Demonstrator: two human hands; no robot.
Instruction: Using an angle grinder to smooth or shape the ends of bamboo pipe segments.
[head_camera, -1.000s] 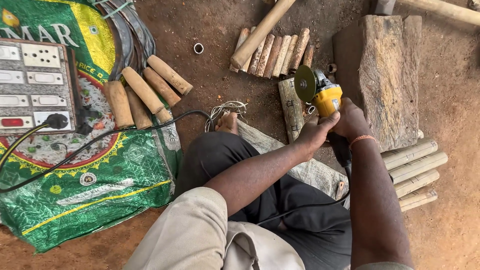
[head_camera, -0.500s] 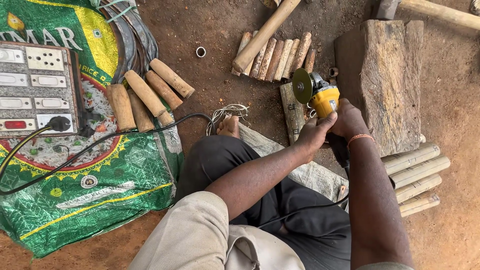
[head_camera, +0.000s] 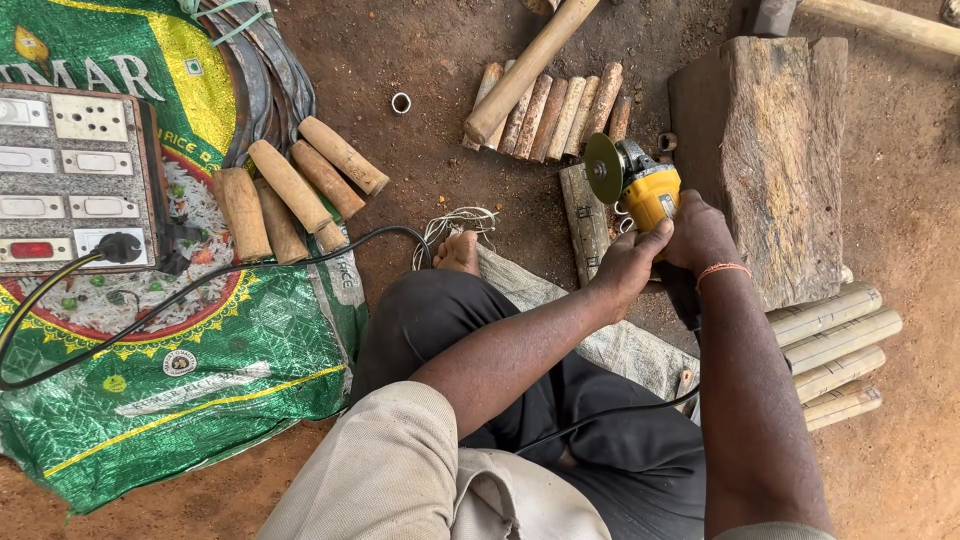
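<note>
A yellow angle grinder (head_camera: 640, 186) with a round grey-green disc (head_camera: 604, 168) sits in both my hands over the dirt floor. My right hand (head_camera: 703, 232) wraps the grinder's body from behind. My left hand (head_camera: 627, 264) touches the underside of the yellow housing with its fingertips. The disc faces left, above a small flat wooden slat (head_camera: 584, 222). The grinder's black cable (head_camera: 600, 415) runs back over my dark trousers.
A thick wooden block (head_camera: 775, 150) lies to the right. Short wooden sticks (head_camera: 555, 112) lie behind the grinder, several shaped wooden handles (head_camera: 290, 195) to the left, pale sticks (head_camera: 835, 345) at the right. A switch board (head_camera: 72, 172) with a plugged cable rests on a green sack (head_camera: 190, 370).
The grinder and both hands stay in nearly the same place; my left hand's fingers shift slightly along the yellow housing.
</note>
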